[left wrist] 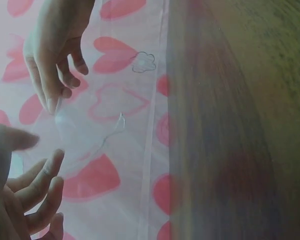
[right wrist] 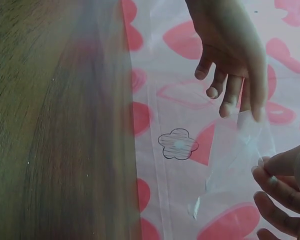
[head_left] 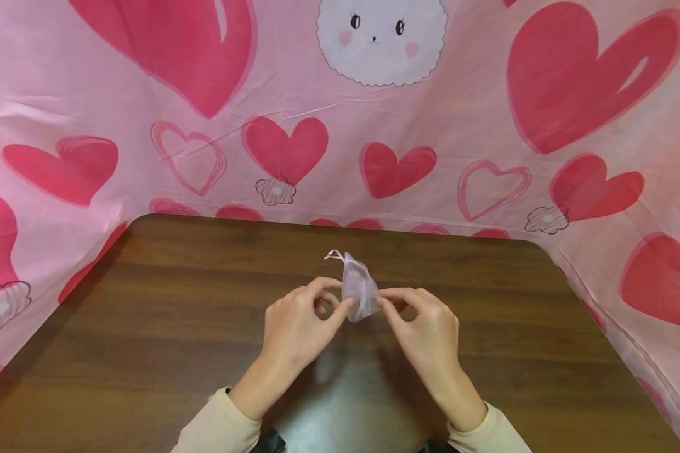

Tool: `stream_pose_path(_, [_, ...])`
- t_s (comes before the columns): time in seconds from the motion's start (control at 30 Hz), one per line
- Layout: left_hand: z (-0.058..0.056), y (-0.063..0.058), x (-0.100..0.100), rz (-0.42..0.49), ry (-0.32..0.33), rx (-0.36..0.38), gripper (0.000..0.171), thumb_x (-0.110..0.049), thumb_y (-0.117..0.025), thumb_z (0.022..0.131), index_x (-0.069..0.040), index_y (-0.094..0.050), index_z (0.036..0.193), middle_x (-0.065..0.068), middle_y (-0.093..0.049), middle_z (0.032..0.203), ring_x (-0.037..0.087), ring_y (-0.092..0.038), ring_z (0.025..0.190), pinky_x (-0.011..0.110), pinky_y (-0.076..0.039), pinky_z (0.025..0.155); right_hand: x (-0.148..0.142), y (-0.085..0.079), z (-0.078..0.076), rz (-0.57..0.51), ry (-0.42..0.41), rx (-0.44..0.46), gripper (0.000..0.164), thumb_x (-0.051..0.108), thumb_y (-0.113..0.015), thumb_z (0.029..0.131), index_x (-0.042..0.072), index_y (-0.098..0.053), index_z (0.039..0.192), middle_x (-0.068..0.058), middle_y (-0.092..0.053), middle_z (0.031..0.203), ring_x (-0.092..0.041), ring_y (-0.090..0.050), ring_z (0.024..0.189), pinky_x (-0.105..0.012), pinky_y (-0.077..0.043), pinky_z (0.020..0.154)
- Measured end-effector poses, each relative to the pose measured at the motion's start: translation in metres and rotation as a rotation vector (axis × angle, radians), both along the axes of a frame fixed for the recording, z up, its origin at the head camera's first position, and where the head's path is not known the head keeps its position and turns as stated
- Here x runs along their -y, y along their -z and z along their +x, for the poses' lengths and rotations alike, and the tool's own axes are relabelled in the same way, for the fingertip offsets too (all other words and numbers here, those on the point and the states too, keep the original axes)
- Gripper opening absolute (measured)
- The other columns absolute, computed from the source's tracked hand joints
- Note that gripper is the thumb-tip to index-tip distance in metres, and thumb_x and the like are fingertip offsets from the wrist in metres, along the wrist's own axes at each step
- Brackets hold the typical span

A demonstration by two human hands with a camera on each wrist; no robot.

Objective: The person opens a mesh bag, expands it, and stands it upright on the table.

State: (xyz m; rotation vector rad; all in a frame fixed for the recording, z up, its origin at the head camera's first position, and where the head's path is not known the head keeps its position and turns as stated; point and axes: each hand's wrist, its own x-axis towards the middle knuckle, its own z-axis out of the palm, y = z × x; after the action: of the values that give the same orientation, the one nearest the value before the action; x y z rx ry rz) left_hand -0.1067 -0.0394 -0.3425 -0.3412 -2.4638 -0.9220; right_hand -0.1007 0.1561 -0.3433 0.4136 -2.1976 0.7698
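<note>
A small sheer whitish-pink drawstring pouch (head_left: pixel 358 283) is held up between both hands over the table, its thin string loop (head_left: pixel 334 254) sticking out at the top left. At its right edge my right hand (head_left: pixel 430 324) pinches the fabric between thumb and index finger; the right wrist view shows this pinch too, beside the pouch (right wrist: pixel 230 150). My left hand (head_left: pixel 300 321) is at the pouch's left side, thumb tip overlapping the fabric. In the left wrist view, a gap shows between the left thumb and the spread fingers (left wrist: pixel 42 185). The string (left wrist: pixel 112 132) dangles free there.
The dark brown wood-grain table (head_left: pixel 164 302) lies under both hands, with rounded far corners. A pink cloth (head_left: pixel 340 157) printed with red hearts hangs behind it and along both sides. Light-coloured sleeves (head_left: pixel 221 428) cover the forearms.
</note>
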Motion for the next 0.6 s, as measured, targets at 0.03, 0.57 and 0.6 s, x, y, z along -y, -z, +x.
stream_pose_path(0.03, [0.000,0.000,0.001,0.005,-0.003,-0.004,0.017,-0.040,-0.077,0.084,-0.029,-0.072,0.096,-0.021,-0.063,0.070,-0.002,-0.056,0.063,0.031,-0.042,0.057,0.000,0.000,0.000,0.000,-0.011,0.002,0.021,0.009,-0.090,0.071,0.015,-0.080,0.088,0.006,-0.065,0.068,-0.006,-0.058,0.061,-0.025,-0.038,0.051])
stream_pose_path(0.57, [-0.006,-0.007,0.012,0.132,-0.009,0.057,0.004,-0.031,-0.068,0.095,-0.027,-0.068,0.094,-0.023,-0.070,0.079,0.000,-0.060,0.063,0.037,-0.044,0.061,-0.005,-0.009,-0.001,-0.216,-0.170,0.188,0.015,0.005,-0.082,0.080,0.011,-0.079,0.093,0.008,-0.073,0.078,-0.009,-0.064,0.065,-0.023,-0.049,0.061])
stream_pose_path(0.6, [-0.006,-0.008,0.013,0.135,-0.006,0.058,0.004,-0.030,-0.067,0.096,-0.027,-0.067,0.095,-0.022,-0.070,0.080,0.001,-0.060,0.063,0.037,-0.044,0.061,-0.007,-0.010,-0.002,-0.232,-0.154,0.205,0.014,0.005,-0.081,0.081,0.011,-0.079,0.094,0.008,-0.073,0.079,-0.010,-0.064,0.064,-0.023,-0.049,0.060])
